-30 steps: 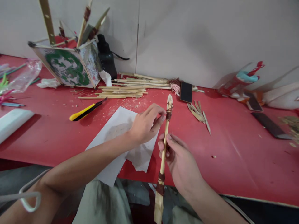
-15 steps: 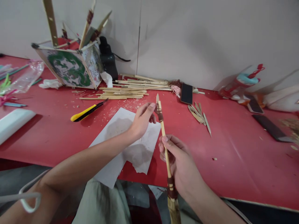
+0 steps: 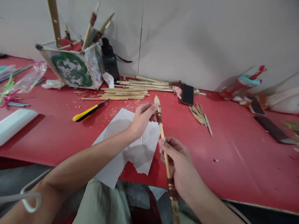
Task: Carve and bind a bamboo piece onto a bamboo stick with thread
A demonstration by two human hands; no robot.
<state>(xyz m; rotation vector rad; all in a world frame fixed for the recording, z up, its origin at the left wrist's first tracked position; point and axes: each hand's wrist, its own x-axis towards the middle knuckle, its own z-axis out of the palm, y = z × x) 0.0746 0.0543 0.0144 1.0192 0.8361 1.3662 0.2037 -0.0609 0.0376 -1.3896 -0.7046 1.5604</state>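
A slim bamboo stick (image 3: 163,133), wrapped in brown cord near its top and again lower down, slants over the table's front edge. Its pale pointed tip (image 3: 157,100) faces the wall. My right hand (image 3: 178,158) is closed around the middle of the shaft. At the upper end, my left hand (image 3: 145,118) pinches beside the tip, just above the upper cord wrapping. Below my left arm lie sheets of white paper (image 3: 121,124) with a torn edge.
On the red table (image 3: 56,133) are a yellow cutter knife (image 3: 87,113), bamboo sticks (image 3: 126,93), a phone (image 3: 187,95) and dried leaf pieces (image 3: 198,115). A dragon-patterned box (image 3: 70,68) and black bottle (image 3: 109,60) stand at the back left; a red cup (image 3: 240,84) leans at the right.
The stick has turned in my hands, and its tip now shows broader and slightly further left. My left fingers stay near the tip. The whole view has shifted slightly.
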